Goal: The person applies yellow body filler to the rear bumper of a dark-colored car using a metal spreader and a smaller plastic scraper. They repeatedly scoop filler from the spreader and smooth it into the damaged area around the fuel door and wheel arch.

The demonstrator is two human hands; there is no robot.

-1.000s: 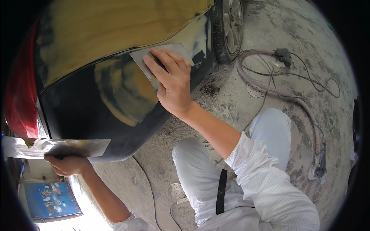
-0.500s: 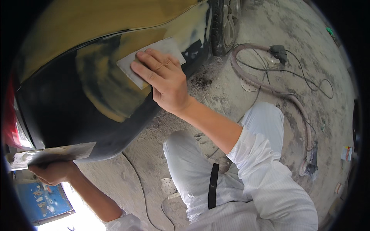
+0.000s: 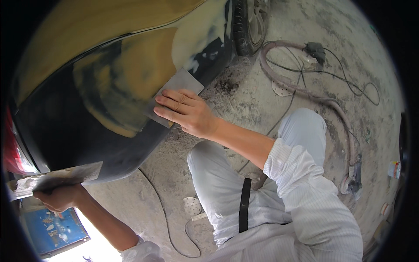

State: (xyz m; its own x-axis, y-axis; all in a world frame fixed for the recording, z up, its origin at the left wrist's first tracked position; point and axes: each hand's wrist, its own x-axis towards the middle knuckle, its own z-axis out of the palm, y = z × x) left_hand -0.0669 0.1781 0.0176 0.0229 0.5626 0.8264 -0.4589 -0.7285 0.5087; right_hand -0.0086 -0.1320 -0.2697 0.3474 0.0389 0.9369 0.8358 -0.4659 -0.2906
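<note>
My right hand (image 3: pixel 187 111) grips a thin rectangular grey putty spreader (image 3: pixel 185 82), its fingers spread over the sheet. The spreader rests against the lower edge of a dark car bumper (image 3: pixel 52 131). Smeared yellow and grey putty (image 3: pixel 144 54) covers part of the bumper around and above it, with a paler patch toward the wheel. At the lower left my left hand (image 3: pixel 61 196) is closed around the underside of a flat, putty-smeared board (image 3: pixel 56 177), held just below the red tail light (image 3: pixel 17 153). The left fingers are partly hidden under the board.
A car wheel (image 3: pixel 253 26) stands beyond the bumper. On the dusty floor lie a ribbed hose (image 3: pixel 323 102) ending in a sander-like tool (image 3: pixel 352 183), tangled black cable and perforated discs (image 3: pixel 192 206). A blue panel (image 3: pixel 54 229) is below my left hand; a small tub (image 3: pixel 394 169) stands far right.
My right hand has brought the spreader down from the puttied middle to the bumper's lower edge, turning its sheet. My left hand keeps the board in nearly the same place.
</note>
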